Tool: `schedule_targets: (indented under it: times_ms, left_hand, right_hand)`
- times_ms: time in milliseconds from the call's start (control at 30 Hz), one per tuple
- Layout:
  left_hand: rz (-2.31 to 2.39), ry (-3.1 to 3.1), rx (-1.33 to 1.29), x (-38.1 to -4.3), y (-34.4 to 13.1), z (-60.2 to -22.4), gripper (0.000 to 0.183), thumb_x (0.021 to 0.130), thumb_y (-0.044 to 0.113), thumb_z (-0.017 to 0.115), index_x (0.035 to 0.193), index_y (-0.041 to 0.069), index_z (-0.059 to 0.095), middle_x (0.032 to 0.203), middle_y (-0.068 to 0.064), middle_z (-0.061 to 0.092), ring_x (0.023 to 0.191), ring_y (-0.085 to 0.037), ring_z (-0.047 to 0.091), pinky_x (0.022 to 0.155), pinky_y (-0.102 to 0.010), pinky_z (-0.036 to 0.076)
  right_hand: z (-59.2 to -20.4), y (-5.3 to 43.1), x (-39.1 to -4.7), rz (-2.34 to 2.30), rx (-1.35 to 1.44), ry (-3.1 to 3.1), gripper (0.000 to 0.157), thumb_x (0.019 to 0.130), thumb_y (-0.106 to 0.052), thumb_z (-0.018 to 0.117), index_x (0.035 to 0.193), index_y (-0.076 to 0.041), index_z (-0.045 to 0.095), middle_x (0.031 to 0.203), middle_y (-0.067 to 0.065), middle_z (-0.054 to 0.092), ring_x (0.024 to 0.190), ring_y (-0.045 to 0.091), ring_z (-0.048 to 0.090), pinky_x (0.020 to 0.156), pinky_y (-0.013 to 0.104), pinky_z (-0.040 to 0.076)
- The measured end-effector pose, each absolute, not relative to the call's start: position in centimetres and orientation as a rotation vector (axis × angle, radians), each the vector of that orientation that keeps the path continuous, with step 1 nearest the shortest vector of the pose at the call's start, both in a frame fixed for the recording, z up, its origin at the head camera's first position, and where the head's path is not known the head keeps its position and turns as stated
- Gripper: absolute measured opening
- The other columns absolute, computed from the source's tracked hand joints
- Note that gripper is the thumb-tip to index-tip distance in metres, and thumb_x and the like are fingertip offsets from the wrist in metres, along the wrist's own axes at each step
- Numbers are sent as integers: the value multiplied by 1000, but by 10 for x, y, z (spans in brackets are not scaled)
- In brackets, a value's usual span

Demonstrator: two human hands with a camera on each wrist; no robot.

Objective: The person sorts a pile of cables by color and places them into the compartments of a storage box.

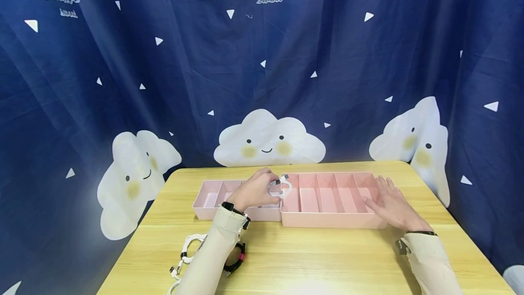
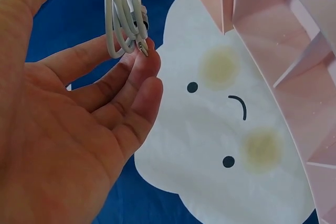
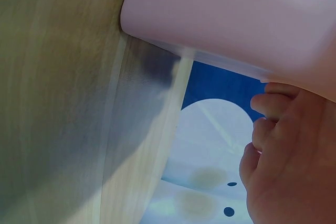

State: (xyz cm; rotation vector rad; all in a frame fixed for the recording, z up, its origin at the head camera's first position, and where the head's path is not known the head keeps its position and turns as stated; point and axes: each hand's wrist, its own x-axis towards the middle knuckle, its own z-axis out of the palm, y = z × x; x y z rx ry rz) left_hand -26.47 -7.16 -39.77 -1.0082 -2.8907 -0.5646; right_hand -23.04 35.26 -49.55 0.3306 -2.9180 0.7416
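Note:
My left hand holds a coiled white cable with a dark tie, between thumb and fingertips. In the head view the coil is over the left end of a pink divided box, where it meets a pale lilac divided box. One metal plug points out by the fingertips in the left wrist view. At the pink box's right end, my right hand lies with fingers extended along the end wall and the thumb over the rim. The right wrist view shows the knuckles beside that wall.
On the wooden table, left of centre, lie a coiled white cable with a black tie and a black cable with a pink tie. More white cable is partly behind the left sleeve. A blue cloud-patterned curtain hangs behind the table.

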Motion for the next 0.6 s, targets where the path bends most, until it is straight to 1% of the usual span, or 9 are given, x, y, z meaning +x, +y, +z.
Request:
schedule_targets:
  times_ms: [133, 400, 600]
  left_hand:
    - [-550, -2881, -1031, -266, -68, -400, 57, 79, 27, 84, 127, -1, 69, 119, -11, 67, 103, -20, 58, 95, -36, 54]
    - [-493, -2879, -1044, -270, -63, -406, 57, 79, 28, 85, 127, 1, 70, 115, -8, 66, 98, -16, 57, 89, -29, 54]
    - [-500, -2912, -1039, -270, -59, -407, 56, 80, 29, 85, 127, 2, 70, 119, -9, 66, 98, -16, 57, 88, -27, 53]
  right_hand:
    - [-496, 353, -230, 741, 332, -2914, 95, 103, -52, 52, 159, 15, 14, 164, 41, 13, 152, 62, 8, 117, 77, 15]
    - [-498, 355, -230, 754, 335, -2913, 95, 104, -52, 51, 159, 14, 12, 164, 42, 11, 152, 62, 4, 117, 78, 12]
    - [-497, 354, -231, 747, 332, -2911, 95, 104, -52, 51, 159, 14, 13, 164, 41, 12, 153, 62, 6, 117, 77, 14]
